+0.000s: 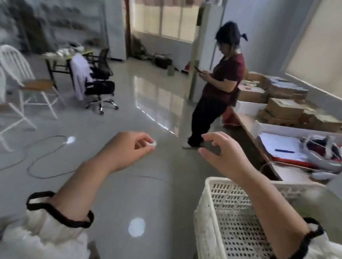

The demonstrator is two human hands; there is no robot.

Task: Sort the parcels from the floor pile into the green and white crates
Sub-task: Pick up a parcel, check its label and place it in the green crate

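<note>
Both hands are up in the air over the floor (101, 185). The left hand (124, 149) pinches a small white round thing (152, 144) between thumb and fingertip. The right hand (225, 153) has its fingers bent and a little apart. Something dark may sit between them, but I cannot tell. The white crate (205, 202) stands on the floor just under the right arm. No parcel pile and no green crate show here (the head is looking out at the room). I think the step is going for the next parcel. To do it well, look down first, find the pile, and free a hand for a good hold.
</note>
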